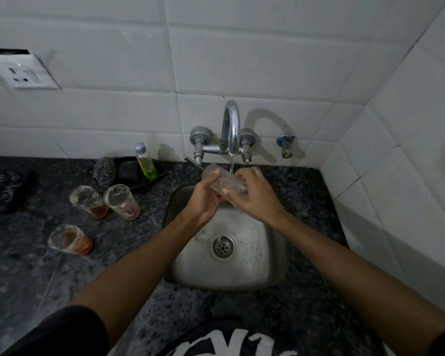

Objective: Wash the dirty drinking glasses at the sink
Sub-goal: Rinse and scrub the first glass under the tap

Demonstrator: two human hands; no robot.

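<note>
Glass (222,181) lies sideways under the running tap (231,129), gripped by left hand (205,199) and right hand (254,196) over the sink (254,265).

The only lettering I can see is on my own black shirt (216,343), near the bottom edge: big white print, cut off and seen from above, so I can't read it. The small bottle (145,161) on the far left shows no label I can read.
</note>
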